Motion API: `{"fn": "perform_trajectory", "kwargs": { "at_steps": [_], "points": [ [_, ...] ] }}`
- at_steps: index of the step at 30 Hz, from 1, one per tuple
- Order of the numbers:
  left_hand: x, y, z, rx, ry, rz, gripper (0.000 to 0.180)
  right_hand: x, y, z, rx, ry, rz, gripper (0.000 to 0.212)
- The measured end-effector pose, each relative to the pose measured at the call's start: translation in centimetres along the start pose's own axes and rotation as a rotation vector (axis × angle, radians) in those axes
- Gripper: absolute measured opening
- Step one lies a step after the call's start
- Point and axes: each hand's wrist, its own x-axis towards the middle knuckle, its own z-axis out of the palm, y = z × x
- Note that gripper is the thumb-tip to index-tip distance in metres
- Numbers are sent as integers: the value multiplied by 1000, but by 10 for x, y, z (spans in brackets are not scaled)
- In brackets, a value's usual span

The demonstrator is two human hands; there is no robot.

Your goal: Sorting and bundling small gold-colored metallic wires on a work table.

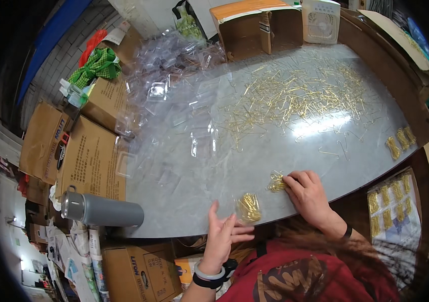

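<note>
My right hand pinches the end of a small bunch of gold wire hooks on the grey tabletop, near its front edge. To the left, a transparent plastic case holds another bundle of gold hooks. My left hand hovers at the table's edge beside that case, fingers spread and nothing in them. Farther back lies a wide heap of loose gold hooks. A large pile of transparent plastic cases covers the table's left part.
A grey bottle lies on its side at the left front edge, by cardboard boxes. At the back stand an open box and a white fan. Hook bundles sit at the right edge and on a lower sheet.
</note>
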Motion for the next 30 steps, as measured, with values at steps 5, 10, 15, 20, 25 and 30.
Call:
{"fn": "perform_trajectory", "kwargs": {
  "at_steps": [5,10,15,20,25,30],
  "points": [
    [14,15,-14,713,-50,52,65,-1,1,1,12,23,9,30],
    [44,7,-9,806,-103,190,34,-1,1,2,5,28,5,30],
    [29,3,-13,388,-58,89,10,-1,2,1,19,34,13,31],
    [-21,-26,-34,40,-212,-211,19,-2,1,0,37,9,17,32],
    [-23,-62,-30,-26,-272,-405,17,-1,-1,2,31,-19,-29,32],
    [1,-82,-34,-182,-370,-335,13,-11,-8,2,70,-82,-108,36]
  ]
}}
